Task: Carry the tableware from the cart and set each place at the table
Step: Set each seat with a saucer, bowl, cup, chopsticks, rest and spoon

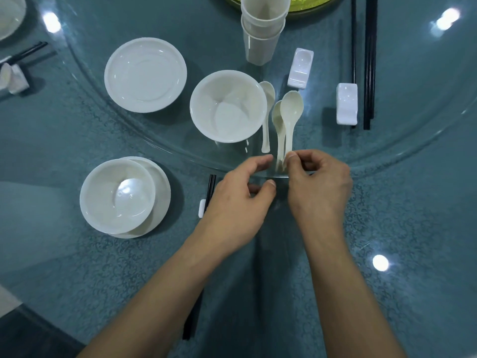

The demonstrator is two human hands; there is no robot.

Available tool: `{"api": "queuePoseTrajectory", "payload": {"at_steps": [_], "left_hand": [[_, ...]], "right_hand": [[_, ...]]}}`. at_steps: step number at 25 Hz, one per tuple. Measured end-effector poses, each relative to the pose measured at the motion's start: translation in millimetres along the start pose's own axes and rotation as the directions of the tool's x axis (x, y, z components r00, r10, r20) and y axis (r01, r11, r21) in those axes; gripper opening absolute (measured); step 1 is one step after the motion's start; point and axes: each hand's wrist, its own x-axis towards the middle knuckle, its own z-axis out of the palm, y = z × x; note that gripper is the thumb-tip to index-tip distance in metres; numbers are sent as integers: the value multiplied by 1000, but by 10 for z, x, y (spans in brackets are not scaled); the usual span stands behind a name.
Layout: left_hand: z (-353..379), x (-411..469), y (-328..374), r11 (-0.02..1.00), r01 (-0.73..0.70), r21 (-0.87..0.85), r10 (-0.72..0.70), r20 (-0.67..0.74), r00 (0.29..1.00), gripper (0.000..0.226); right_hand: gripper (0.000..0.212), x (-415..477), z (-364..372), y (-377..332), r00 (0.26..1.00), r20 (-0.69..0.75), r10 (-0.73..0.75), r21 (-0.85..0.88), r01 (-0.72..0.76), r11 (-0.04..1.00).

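Sorting spoons for a place setting.
Right hand (320, 184) pinches two spoons (290, 109) by their handles, just right of the centre bowl (228, 107); left hand (240, 200) fingers (263, 161) wide, holding nothing. Next, probably: part one spoon and lay it at a place on the bench (387, 228).
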Motion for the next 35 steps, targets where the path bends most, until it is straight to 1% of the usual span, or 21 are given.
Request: {"api": "queuePoseTrajectory", "payload": {"at_steps": [2, 5, 10, 15, 21, 26, 31, 35], "left_hand": [[-25, -20, -25, 1000, 4, 3, -4, 3, 1000, 41], [-43, -46, -66, 1000, 14, 15, -14, 9, 1000, 40], [-57, -81, -89, 1000, 6, 1, -6, 6, 1000, 37], [-97, -166, -110, 1000, -9, 10, 8, 15, 1000, 33], [-144, -472, -268, 999, 43, 13, -44, 33, 998, 37], [-202, -703, -397, 996, 74, 50, -77, 48, 996, 39], [-269, -879, -510, 994, 110, 28, -111, 30, 993, 38], [-329, -999, -584, 988, 145, 59, -146, 17, 989, 38]], "right_hand": [[13, -6, -12, 9, 1000, -12, 0, 19, 0, 1000], [13, -82, -22, 49, 1000, 13, 3, 10, -4, 1000], [8, -250, -8, 135, 995, 95, 7, 27, -10, 1000], [9, -391, -19, 206, 982, 184, 33, 76, -48, 996], [12, -619, -42, 357, 955, 296, 34, 73, -58, 996], [11, -840, -15, 488, 935, 351, 47, 46, -67, 997], [11, -1047, 41, 544, 912, 406, 59, 28, -77, 997], [12, -1161, 86, 567, 887, 456, 70, -4, -77, 997]]}}
